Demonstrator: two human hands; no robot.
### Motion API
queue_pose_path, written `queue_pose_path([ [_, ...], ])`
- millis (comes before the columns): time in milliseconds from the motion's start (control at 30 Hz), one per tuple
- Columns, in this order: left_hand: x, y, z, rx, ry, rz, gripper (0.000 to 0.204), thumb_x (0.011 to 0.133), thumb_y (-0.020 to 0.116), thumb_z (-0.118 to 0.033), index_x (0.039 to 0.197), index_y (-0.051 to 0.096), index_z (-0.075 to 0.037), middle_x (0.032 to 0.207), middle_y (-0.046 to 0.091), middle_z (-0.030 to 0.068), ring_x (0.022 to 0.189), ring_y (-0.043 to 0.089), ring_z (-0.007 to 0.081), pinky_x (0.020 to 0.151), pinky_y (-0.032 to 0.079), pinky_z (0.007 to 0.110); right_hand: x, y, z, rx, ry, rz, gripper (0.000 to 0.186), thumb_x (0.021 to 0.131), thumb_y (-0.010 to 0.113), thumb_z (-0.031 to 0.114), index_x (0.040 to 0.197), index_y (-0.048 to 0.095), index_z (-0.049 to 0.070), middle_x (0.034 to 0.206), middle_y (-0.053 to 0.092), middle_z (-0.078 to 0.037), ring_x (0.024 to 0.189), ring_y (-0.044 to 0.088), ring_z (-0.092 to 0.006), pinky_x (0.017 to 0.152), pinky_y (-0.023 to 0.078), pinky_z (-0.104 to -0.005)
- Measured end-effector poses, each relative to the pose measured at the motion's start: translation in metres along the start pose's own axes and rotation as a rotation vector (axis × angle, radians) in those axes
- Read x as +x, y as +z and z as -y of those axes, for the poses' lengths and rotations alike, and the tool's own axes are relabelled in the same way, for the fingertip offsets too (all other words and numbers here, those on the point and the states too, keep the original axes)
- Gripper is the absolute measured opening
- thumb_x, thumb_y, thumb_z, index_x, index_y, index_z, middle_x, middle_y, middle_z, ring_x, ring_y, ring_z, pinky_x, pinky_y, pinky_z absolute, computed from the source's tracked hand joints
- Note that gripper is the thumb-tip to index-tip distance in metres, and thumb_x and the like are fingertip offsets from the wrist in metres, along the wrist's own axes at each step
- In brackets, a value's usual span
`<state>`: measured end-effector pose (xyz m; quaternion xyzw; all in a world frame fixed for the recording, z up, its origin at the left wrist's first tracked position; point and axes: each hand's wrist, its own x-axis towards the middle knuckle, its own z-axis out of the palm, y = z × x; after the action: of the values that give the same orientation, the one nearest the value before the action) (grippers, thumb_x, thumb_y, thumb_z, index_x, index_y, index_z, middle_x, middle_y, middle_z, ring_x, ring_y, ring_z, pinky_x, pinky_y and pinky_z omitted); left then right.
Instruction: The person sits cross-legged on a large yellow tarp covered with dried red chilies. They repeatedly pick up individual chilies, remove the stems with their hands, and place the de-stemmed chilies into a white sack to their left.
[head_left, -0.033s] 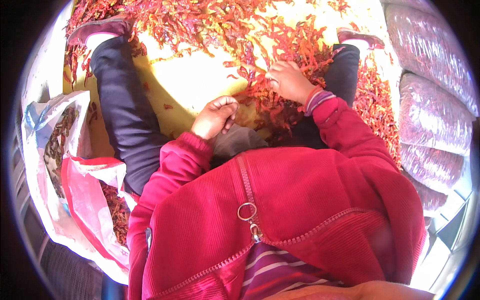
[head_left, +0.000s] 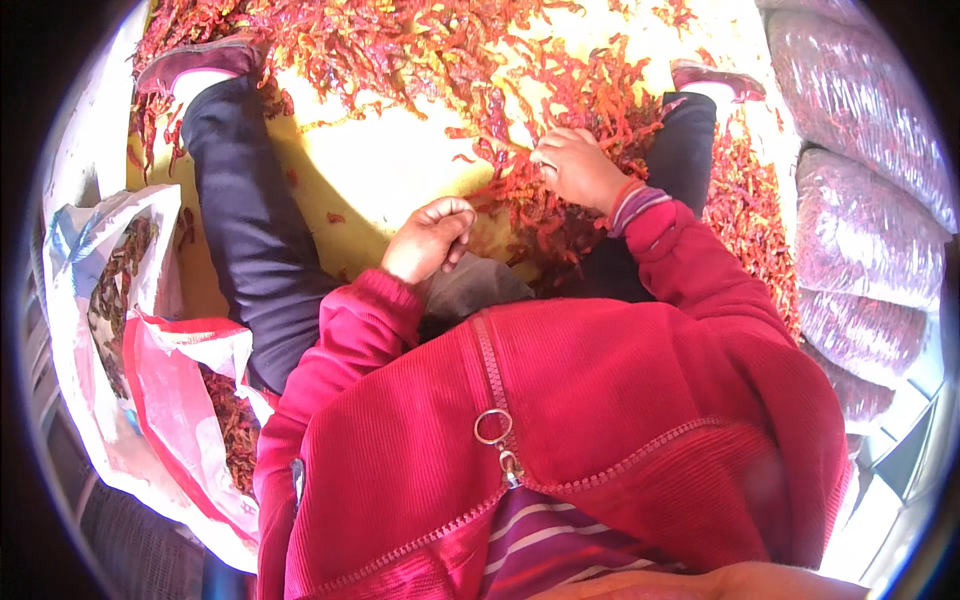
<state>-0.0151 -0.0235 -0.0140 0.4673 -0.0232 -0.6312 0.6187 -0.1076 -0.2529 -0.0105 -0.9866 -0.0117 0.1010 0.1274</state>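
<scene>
My left hand point(head_left: 432, 240) is held above the yellow surface near my lap. Its fingers are curled against the thumb, and whatever they may hold is hidden. Dried red chillies point(head_left: 545, 215) lie in a loose heap between my legs, to the right of that hand. Over the upper part of this heap is my right hand point(head_left: 578, 172), its fingers bent and closed together at the chillies. I cannot make out what is between them.
More chillies point(head_left: 420, 50) spread across the yellow sheet point(head_left: 370, 170) ahead. At my left stand an open white sack point(head_left: 80, 330) and a pink-and-white bag point(head_left: 165, 390), both containing dried pods. Filled clear plastic bags point(head_left: 865, 215) are stacked at the right. My legs stretch out on both sides.
</scene>
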Motion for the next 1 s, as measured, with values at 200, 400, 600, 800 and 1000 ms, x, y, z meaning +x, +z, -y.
queue_pose_path([
  [200,0.001,-0.001,0.0,-0.008,0.003,0.026,0.011,0.081,0.043,-0.014,0.073,0.048,-0.009,0.056,0.044,-0.0018,0.038,0.036,0.0049,0.033,0.028,0.017,0.051,-0.015,-0.009,0.304,0.127,-0.219,0.01,0.072,0.045,0.012,0.074,0.05,0.003,0.068,0.051,-0.014,0.066,0.05,-0.0315,0.06,0.039,-0.039],
  [400,0.0,-0.002,-0.001,-0.061,-0.039,0.009,0.011,0.081,0.043,-0.014,0.073,0.047,-0.008,0.057,0.044,-0.001,0.04,0.037,0.0065,0.035,0.028,0.018,0.123,-0.012,-0.029,0.209,0.195,-0.319,0.027,0.076,0.042,0.016,0.101,0.049,0.01,0.084,0.056,-0.014,0.074,0.053,-0.0299,0.066,0.042,-0.0373],
  [600,0.001,-0.003,-0.002,-0.067,-0.063,-0.007,0.011,0.081,0.043,-0.013,0.073,0.047,-0.008,0.056,0.043,-0.0006,0.04,0.036,0.0067,0.035,0.028,0.019,0.155,-0.023,-0.045,0.059,0.181,-0.079,0.03,0.078,0.041,0.019,0.106,0.045,0.011,0.089,0.055,-0.016,0.078,0.054,-0.0295,0.069,0.043,-0.0372],
  [800,0.003,-0.002,0.0,-0.04,-0.037,-0.001,0.011,0.081,0.043,-0.014,0.073,0.048,-0.008,0.057,0.043,-0.0008,0.04,0.037,0.0065,0.034,0.029,0.018,0.13,-0.028,-0.059,0.192,0.31,-0.134,0.017,0.077,0.042,0.021,0.087,0.052,0.01,0.075,0.055,-0.016,0.067,0.053,-0.0317,0.058,0.043,-0.0386],
  [1000,0.004,-0.006,0.002,-0.134,0.024,0.003,0.014,0.081,0.044,-0.019,0.08,0.049,-0.005,0.059,0.044,0.0006,0.04,0.038,0.0074,0.033,0.03,0.019,0.078,-0.035,-0.006,0.392,0.208,-0.232,0.017,0.077,0.045,0.023,0.078,0.052,0.008,0.068,0.055,-0.015,0.062,0.053,-0.0316,0.055,0.042,-0.0383],
])
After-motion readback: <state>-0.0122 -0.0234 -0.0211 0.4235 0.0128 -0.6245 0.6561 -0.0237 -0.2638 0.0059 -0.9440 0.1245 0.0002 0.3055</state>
